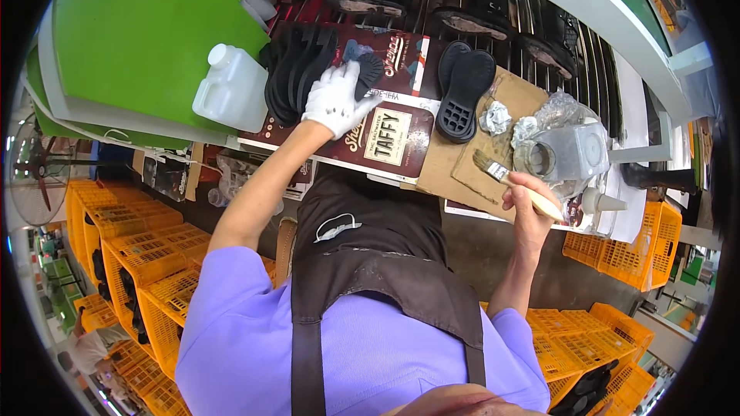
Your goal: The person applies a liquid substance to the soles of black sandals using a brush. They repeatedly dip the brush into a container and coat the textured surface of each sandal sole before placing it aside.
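Note:
My left hand (338, 102), in a white glove, reaches over the work surface with its thumb spread away from the fingers. Its fingertips lie at a black shoe sole (369, 71), partly hidden by the hand, and a small blue scrap (354, 50). Several more black soles (289, 69) stand in a row just left of the glove. Bare and closed, my right hand (528, 208) grips a flat paintbrush (493, 169) by its pale handle, bristles pointing up and left over cardboard (462, 162). A pair of black soles (465, 92) lies between the hands.
A white plastic jug (231, 92) stands at the left, beside a green panel (146, 31). Near the brush are crumpled white wads (495, 118), a clear container (570, 150) and a nozzle bottle (601, 202). Shoes sit on a roller rack (470, 23) behind; orange crates (154, 254) stand below.

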`<state>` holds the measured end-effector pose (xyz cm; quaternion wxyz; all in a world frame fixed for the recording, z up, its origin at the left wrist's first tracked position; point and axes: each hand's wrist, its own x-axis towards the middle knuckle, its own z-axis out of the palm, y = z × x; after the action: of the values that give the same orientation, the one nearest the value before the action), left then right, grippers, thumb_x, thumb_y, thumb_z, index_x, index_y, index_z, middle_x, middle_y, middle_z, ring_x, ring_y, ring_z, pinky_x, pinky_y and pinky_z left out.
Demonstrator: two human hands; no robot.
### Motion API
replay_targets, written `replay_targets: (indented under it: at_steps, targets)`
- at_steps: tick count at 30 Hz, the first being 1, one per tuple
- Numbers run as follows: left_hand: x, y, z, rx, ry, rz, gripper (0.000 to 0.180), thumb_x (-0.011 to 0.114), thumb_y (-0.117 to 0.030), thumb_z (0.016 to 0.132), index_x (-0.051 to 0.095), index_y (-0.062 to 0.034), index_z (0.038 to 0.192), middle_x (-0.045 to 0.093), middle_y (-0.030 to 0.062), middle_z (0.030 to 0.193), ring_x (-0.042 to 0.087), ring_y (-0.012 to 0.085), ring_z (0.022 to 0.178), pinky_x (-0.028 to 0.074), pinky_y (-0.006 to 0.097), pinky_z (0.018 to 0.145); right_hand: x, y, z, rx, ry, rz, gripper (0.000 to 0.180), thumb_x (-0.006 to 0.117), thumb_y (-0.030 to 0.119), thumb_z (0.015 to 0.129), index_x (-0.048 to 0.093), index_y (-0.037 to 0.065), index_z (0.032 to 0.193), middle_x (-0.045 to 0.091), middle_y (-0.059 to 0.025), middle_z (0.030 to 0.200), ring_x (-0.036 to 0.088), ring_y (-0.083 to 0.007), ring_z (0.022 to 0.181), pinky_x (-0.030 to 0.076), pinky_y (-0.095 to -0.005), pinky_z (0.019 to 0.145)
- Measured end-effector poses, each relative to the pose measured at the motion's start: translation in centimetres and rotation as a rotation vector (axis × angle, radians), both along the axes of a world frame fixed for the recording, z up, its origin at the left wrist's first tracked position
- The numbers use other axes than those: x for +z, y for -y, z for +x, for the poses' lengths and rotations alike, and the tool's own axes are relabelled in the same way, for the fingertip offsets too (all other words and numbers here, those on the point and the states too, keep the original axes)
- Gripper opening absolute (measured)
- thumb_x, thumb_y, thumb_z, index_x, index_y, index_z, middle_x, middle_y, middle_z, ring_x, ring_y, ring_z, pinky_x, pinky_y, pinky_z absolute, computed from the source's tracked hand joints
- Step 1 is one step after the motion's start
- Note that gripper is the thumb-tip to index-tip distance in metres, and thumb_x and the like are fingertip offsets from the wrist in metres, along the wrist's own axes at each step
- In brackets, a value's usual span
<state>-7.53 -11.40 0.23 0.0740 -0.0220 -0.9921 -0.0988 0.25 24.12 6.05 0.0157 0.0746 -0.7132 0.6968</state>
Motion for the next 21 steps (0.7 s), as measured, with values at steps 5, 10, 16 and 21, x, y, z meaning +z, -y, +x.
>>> replay_targets:
  at_steps: [5,10,16,21]
  targets:
    - [-1.4,-0.5,-5.8,0.14,0.272,0.011,0.085,0.068,-0.051,0.069,0.034,-0.0059,0.132,0.057,0.0239,0.112,0.058,0.0382,0.1,0.048,0.043,0.085,0.9,0.5,-0.2,-0.004,-0.023,0.082,0.02,0.067,0.008,0.083,0.065,-0.005,0.097,0.061,-0.0059,0.076,0.055,-0.0082,0.06,0.043,-0.019,0.053]
    - [5.6,-2.7,-4.3,0.121,0.036,0.153,0.094,0.073,-0.043,0.067,0.025,-0.0034,0.138,0.061,0.0252,0.104,0.063,0.0377,0.091,0.051,0.042,0.079,1.0,-2.8,0.4,-0.187,0.022,0.265,0.02,0.067,0.01,0.082,0.067,-0.003,0.097,0.063,-0.004,0.076,0.053,-0.0064,0.06,0.041,-0.018,0.053]
    - [8.7,-1.4,1.7,0.095,-0.554,0.625,0.098,0.082,-0.021,0.064,0.023,0.0025,0.138,0.05,0.0251,0.12,0.054,0.0304,0.105,0.042,0.035,0.092,0.9,-6.3,-0.7,-0.413,0.008,0.268,0.016,0.065,0.011,0.085,0.067,-0.001,0.095,0.058,0.003,0.072,0.048,-0.002,0.061,0.037,-0.0163,0.054]
    - [1.8,-1.7,7.7,0.211,-0.349,0.714,0.091,0.081,-0.013,0.066,0.026,0.0073,0.137,0.05,0.0218,0.119,0.052,0.0238,0.107,0.039,0.033,0.096,-0.1,-6.0,-2.8,-0.454,-0.093,0.535,0.011,0.068,0.008,0.083,0.067,-0.002,0.088,0.061,0.0028,0.07,0.05,-0.0031,0.064,0.041,-0.0191,0.056]
